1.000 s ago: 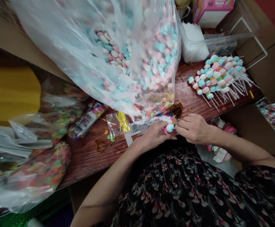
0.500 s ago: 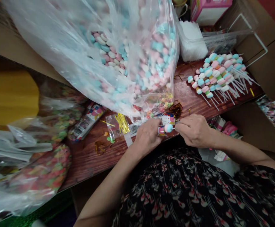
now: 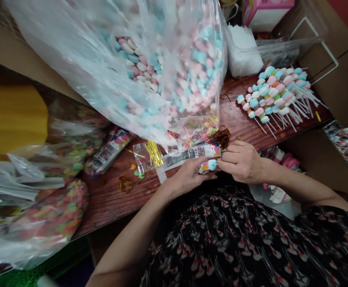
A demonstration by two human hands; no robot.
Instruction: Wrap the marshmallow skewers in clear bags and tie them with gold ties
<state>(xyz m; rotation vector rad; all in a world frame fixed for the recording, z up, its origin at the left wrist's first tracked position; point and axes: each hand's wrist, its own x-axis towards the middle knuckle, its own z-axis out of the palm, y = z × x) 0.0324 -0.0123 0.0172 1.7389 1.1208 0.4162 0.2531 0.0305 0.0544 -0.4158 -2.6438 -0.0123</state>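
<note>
My left hand [image 3: 188, 174] is wrapped round a marshmallow skewer [image 3: 212, 164] in a small printed plastic bag [image 3: 204, 167]. A blue and white marshmallow shows at the skewer's right end. There my right hand [image 3: 240, 161] has its fingers closed in a pinch, apparently on the stick; the fingertips hide the exact grip. Just beyond both hands lies a stack of flat printed bags [image 3: 188, 154]. Gold twist ties [image 3: 155, 154] lie left of it, and a bundle of brownish ties [image 3: 223, 137] is beside its right end.
A large clear bag of pastel marshmallows [image 3: 144, 71] fills the back of the table [image 3: 114, 207]. Finished-looking marshmallow skewers [image 3: 277, 93] are piled at right. Bags of ring-shaped gummies [image 3: 69, 203] and another printed bag stack [image 3: 109, 151] lie at left. A cardboard box [image 3: 320, 159] stands below right.
The printed bag now covers more of the skewer in my left hand, with only the end marshmallow plainly showing. My right hand has shifted slightly left and up. More of the flat bag stack shows.
</note>
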